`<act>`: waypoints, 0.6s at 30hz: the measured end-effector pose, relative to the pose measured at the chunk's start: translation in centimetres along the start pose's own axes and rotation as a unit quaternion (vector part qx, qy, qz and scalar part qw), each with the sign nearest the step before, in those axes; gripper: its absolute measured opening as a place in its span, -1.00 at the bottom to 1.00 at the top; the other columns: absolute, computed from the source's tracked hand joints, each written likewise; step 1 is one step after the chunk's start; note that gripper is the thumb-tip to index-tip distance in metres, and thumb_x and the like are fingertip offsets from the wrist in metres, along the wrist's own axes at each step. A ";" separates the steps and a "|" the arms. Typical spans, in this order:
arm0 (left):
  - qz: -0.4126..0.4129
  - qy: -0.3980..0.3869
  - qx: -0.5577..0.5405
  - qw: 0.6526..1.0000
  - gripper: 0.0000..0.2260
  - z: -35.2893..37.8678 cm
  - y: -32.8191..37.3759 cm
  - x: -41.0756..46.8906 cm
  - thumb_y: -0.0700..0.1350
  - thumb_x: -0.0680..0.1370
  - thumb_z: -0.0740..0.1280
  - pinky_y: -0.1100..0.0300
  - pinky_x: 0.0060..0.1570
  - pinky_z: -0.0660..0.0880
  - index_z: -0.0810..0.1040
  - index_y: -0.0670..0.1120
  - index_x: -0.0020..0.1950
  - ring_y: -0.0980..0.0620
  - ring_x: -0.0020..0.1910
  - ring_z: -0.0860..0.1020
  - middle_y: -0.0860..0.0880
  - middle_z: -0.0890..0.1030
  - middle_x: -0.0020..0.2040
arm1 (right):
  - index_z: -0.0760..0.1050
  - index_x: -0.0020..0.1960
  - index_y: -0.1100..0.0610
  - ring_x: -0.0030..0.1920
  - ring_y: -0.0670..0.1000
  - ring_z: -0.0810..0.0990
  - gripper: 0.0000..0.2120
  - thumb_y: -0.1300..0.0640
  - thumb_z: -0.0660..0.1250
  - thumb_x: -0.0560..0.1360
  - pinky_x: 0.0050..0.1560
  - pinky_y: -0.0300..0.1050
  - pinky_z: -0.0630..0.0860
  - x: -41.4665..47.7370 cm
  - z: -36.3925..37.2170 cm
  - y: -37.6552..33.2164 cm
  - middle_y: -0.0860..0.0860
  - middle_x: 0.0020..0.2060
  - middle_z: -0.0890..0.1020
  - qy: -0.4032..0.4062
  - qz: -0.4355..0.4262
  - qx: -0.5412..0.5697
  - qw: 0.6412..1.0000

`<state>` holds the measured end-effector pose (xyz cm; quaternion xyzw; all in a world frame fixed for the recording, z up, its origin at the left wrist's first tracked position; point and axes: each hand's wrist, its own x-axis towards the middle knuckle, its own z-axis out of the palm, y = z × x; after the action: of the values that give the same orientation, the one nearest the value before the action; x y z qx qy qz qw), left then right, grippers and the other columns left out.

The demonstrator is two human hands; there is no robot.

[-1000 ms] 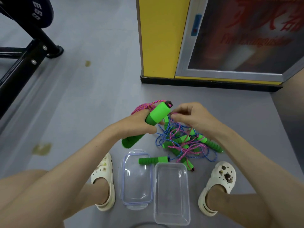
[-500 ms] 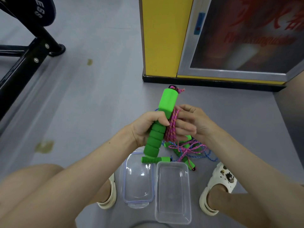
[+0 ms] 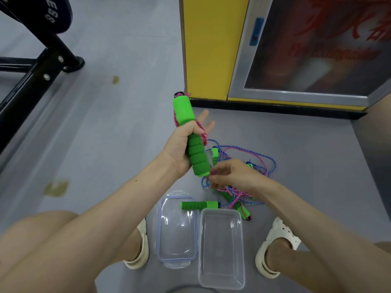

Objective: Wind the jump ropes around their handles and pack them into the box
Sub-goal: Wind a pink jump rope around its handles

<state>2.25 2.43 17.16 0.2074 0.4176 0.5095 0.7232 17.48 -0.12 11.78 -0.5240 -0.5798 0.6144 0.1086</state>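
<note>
Box (image 3: 221, 248), lower centre: open, lid (image 3: 176, 227) alongside. Left hand (image 3: 179, 149) grips handle (image 3: 196, 153); right hand (image 3: 232, 174) pinches rope (image 3: 203, 133). Floor (image 3: 105, 123) stretches upper left.

black pad (image 3: 50, 14): "ESS" | cabinet glass (image 3: 317, 60): red lettering, blurred, unreadable

The left hand (image 3: 179, 149) hides the middle of the green handle (image 3: 184, 108) it grips. The right hand (image 3: 230, 176) covers the pink rope (image 3: 204, 134) where it pinches it, and part of the rope tangle (image 3: 232, 193), whose strands cannot be counted. The cabinet door (image 3: 317, 49) runs off the top edge, its red lettering blurred.
</note>
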 end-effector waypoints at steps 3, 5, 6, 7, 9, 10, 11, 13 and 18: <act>0.076 0.049 0.201 0.975 -0.55 -1.5 1.2 1.0 -0.22 0.21 0.26 0.19 0.10 0.42 0.46 0.01 0.09 0.05 0.15 0.52 0.10 0.54 0.15 | 0.58 -0.16 0.08 -0.27 -0.16 0.61 -0.92 0.11 0.38 0.50 -0.07 -0.16 0.55 -0.5 0.1 -0.4 -0.04 -0.30 0.68 0.007 0.009 -0.047 0.999; 0.087 0.051 0.353 0.930 -0.54 -2.3 1.6 1.2 -0.13 0.18 0.30 -0.01 0.20 0.42 0.43 0.01 0.08 0.04 0.04 0.45 0.07 0.48 0.03 | 0.55 -0.20 0.04 -0.33 -0.21 0.56 -0.88 0.06 0.36 0.51 -0.18 -0.25 0.45 -0.6 -0.6 -0.8 -0.07 -0.33 0.64 0.052 0.006 -0.061 0.997; 0.074 0.041 0.402 0.912 -0.53 -2.3 1.8 0.9 -0.12 0.20 0.31 -0.02 0.17 0.44 0.43 -0.03 0.11 0.03 0.01 0.45 0.03 0.48 0.02 | 0.55 -0.19 0.04 -0.33 -0.18 0.55 -0.88 0.06 0.35 0.51 -0.19 -0.25 0.42 -0.5 -1.1 -1.1 -0.07 -0.34 0.61 0.081 -0.003 -0.058 0.995; 0.059 0.029 0.439 0.896 -0.55 -2.3 1.9 0.7 -0.12 0.24 0.32 0.03 0.08 0.47 0.43 -0.08 0.12 0.03 -0.04 0.45 -0.01 0.49 0.00 | 0.55 -0.18 0.04 -0.33 -0.13 0.53 -0.89 0.07 0.35 0.52 -0.19 -0.22 0.42 -0.5 -1.6 -1.3 -0.05 -0.35 0.59 0.108 -0.014 -0.043 0.993; 0.044 0.002 0.511 0.859 -0.74 -2.3 1.7 0.3 -0.19 0.38 0.36 0.17 -0.18 0.41 0.41 -0.08 0.02 0.04 -0.21 0.43 -0.04 0.48 -0.16 | 0.58 -0.17 0.06 -0.37 -0.09 0.47 -0.91 0.12 0.35 0.51 -0.23 -0.17 0.41 -0.5 -2.4 -1.9 0.01 -0.36 0.56 0.143 -0.045 0.010 0.989; 0.032 -0.011 0.542 0.839 -0.79 -2.4 1.5 0.3 -0.22 0.43 0.36 0.20 -0.26 0.37 0.38 -0.07 -0.03 0.05 -0.26 0.41 -0.02 0.44 -0.22 | 0.59 -0.16 0.06 -0.40 -0.12 0.45 -0.92 0.15 0.36 0.51 -0.27 -0.20 0.39 -0.7 -2.7 -2.1 0.04 -0.34 0.56 0.148 -0.061 0.027 0.987; 0.018 -0.022 0.566 0.824 -0.80 -2.4 1.3 0.1 -0.23 0.45 0.35 0.22 -0.31 0.35 0.36 -0.05 -0.04 0.05 -0.28 0.40 -0.01 0.42 -0.24 | 0.60 -0.16 0.06 -0.41 -0.16 0.45 -0.92 0.18 0.36 0.50 -0.30 -0.25 0.38 -0.8 -2.9 -2.3 0.06 -0.33 0.58 0.143 -0.074 0.036 0.986; -0.029 -0.049 0.596 0.801 -0.79 -2.7 0.9 -0.1 -0.21 0.44 0.36 0.22 -0.29 0.38 0.36 -0.04 -0.04 0.06 -0.28 0.42 -0.03 0.44 -0.21 | 0.61 -0.14 0.07 -0.33 -0.18 0.51 -0.90 0.23 0.36 0.49 -0.28 -0.33 0.42 -1.1 -3.0 -2.8 0.05 -0.28 0.62 0.121 -0.091 0.056 0.987; -0.153 -0.140 0.471 0.858 -0.53 -3.2 -0.2 -0.2 -0.22 0.26 0.32 0.07 0.14 0.49 0.45 -0.07 0.18 -0.06 0.17 0.58 -0.06 0.64 0.14 | 0.59 -0.14 0.07 -0.15 -0.12 0.57 -0.88 0.26 0.34 0.50 0.01 -0.22 0.46 -0.6 -3.1 -2.5 -0.03 -0.23 0.67 0.140 -0.086 0.101 0.981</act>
<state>-0.25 1.79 15.24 0.5259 0.5282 0.1009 0.6589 18.92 2.02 14.83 -0.5396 -0.5369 0.5784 0.2934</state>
